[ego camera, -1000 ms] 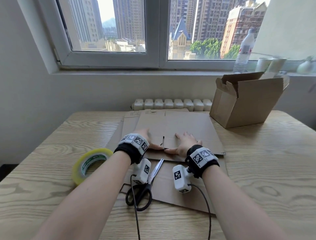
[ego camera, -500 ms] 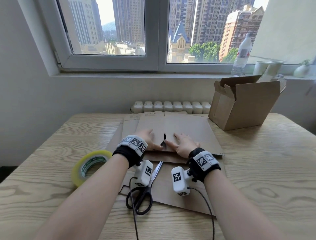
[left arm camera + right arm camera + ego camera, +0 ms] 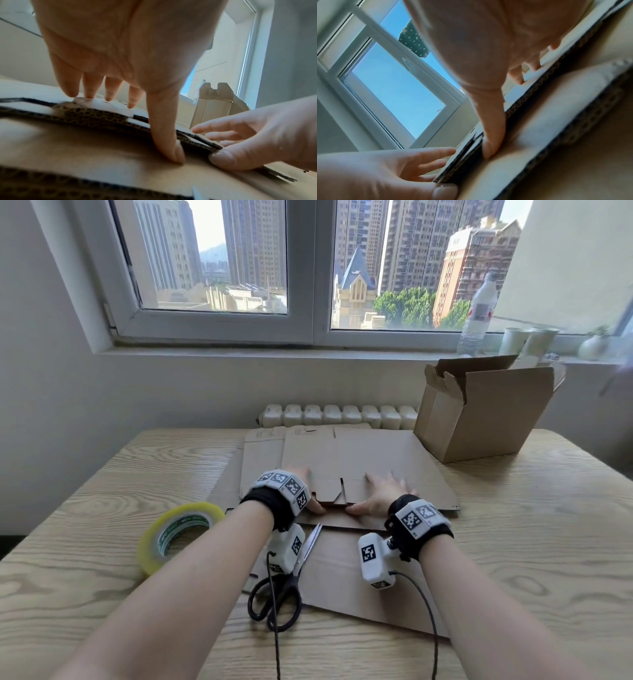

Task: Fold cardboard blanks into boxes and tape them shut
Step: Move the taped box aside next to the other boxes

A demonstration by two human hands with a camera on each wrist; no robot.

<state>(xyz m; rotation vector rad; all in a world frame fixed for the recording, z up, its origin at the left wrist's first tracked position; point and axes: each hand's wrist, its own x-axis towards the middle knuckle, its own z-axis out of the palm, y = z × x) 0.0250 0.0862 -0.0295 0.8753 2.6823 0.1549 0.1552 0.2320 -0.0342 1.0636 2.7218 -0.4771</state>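
1. The roll of clear tape (image 3: 178, 534), with a green core, lies on the wooden table (image 3: 531, 542) to the left of the top cardboard blank (image 3: 370, 460), apart from it.
2. The left hand (image 3: 301, 491) rests on the near left part of the top cardboard blank. Its fingers (image 3: 92, 86) are spread and almost straight, with the tips on the upper face. Its thumb (image 3: 164, 128) points down at the near edge, where the corrugated layers show.
3. The black-handled scissors (image 3: 284, 587) lie in front of the top cardboard blank, on a lower cardboard sheet (image 3: 359, 587), blades together and pointing toward the blank.
4. The top cardboard blank lies flat in the middle of the table, on other flat sheets. Between the two hands, the corners of two near flaps (image 3: 337, 494) are lifted a little beside a slit.
5. The right hand (image 3: 380, 494) rests on the near part of the blank, just right of the slit. Its fingers (image 3: 387, 479) are spread on top, and its thumb (image 3: 491, 135) is at the near edge. The wrist views are blurred, so possibly each thumb is under the top layer; I cannot tell this surely.
6. An open cardboard box (image 3: 486, 409) stands upright behind the blank to the right, flaps up, near the blank's far right corner.
7. A plastic water bottle (image 3: 478, 313) and two pale cups (image 3: 527, 340) stand on the windowsill, behind the box.
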